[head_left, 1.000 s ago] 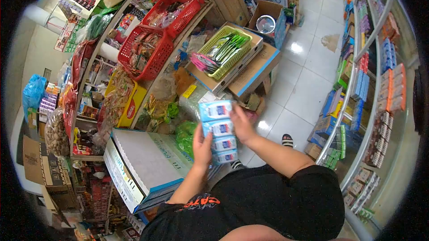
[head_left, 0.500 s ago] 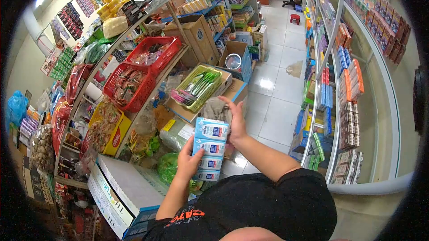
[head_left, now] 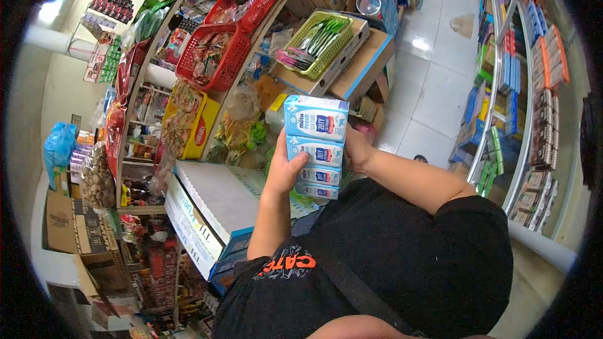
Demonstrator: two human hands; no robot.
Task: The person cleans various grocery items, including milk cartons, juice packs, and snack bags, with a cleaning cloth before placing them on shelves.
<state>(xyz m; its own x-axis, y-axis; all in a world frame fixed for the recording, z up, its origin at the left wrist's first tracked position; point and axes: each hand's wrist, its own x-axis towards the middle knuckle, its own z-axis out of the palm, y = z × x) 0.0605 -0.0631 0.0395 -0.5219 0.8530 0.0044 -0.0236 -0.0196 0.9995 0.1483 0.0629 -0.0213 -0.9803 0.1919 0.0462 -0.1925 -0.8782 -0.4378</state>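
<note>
A pack of blue-and-white milk cartons [head_left: 317,116], several in a row, is held up in front of my body, printed faces toward me. My left hand [head_left: 286,166] grips its left side, with the thumb lying on the front of a carton. On the opposite side, my right hand [head_left: 358,149] holds the pack's right edge; its fingers are mostly hidden behind the cartons. Below and left of my left hand stands a large white-and-blue carton box [head_left: 210,204]. A green basket of slim packets [head_left: 323,40] sits on cardboard beyond the pack.
Red baskets [head_left: 217,56] and a yellow tray [head_left: 198,128] of packets line the left shelf. Leafy vegetables [head_left: 248,131] lie beneath them. A tiled aisle [head_left: 433,87] runs ahead on the right, beside a glass-fronted cabinet [head_left: 502,81] stacked with boxes.
My right hand has come down from beside a grey crumpled thing to the pack's right side. The pack appears higher and larger. The view has turned left and downward.
</note>
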